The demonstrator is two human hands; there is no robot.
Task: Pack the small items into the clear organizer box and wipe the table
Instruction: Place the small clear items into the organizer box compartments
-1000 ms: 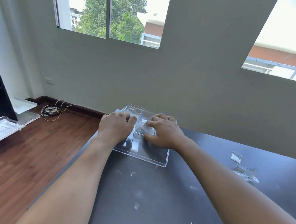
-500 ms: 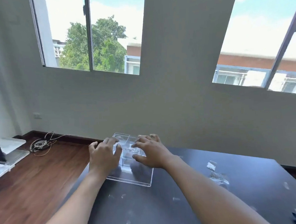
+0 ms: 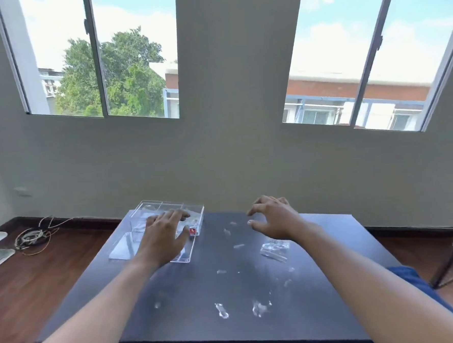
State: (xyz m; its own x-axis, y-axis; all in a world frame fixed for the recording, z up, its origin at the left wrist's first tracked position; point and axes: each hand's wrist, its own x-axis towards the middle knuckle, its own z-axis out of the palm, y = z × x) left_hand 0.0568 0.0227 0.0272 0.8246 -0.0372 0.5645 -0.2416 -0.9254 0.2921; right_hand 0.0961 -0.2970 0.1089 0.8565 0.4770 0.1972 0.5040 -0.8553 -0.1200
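organizer box (image 3: 169, 214) under left hand (image 3: 165, 236); right hand (image 3: 273, 218) spread, empty.

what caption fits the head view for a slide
Left hand on clear plastic organizer box, right hand open above dark smudged table.

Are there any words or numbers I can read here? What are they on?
No text can be read.
Red sticker on the clear organizer box, beside the left hand: a white mark shows, too small and blurred to read.
Clear packets on the table: no print can be made out.
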